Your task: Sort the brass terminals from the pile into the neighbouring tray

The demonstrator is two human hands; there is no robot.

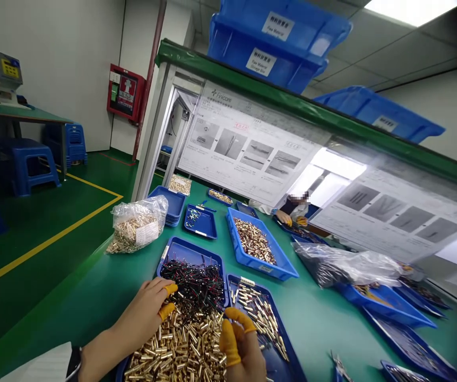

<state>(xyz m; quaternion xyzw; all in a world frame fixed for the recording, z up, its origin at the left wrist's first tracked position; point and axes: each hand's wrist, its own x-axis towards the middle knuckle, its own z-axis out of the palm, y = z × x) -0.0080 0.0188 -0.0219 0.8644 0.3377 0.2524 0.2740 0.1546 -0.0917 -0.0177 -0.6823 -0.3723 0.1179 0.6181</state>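
My left hand point(153, 305), with yellow covers on its fingertips, is at the left side of a blue tray point(190, 244) with a heap of black and red wired parts point(198, 284). Its thumb and forefinger are apart, and nothing shows between them. In front lies a pile of brass sleeves point(184, 345). My right hand point(241, 342), also in yellow finger covers, is closed in a pinch over the right side of that pile; what it holds is too small to make out. Beside it, another blue tray point(292, 361) has brass pieces with dark wires point(260, 313).
A clear bag of brass parts point(132, 233) stands at left near stacked blue trays point(172, 199). A blue bin of brass parts point(268, 269) lies beyond. Pliers point(339, 366) are at right front. A co-worker's gloved hands point(292, 218) show across the table, under hanging instruction sheets point(244, 143).
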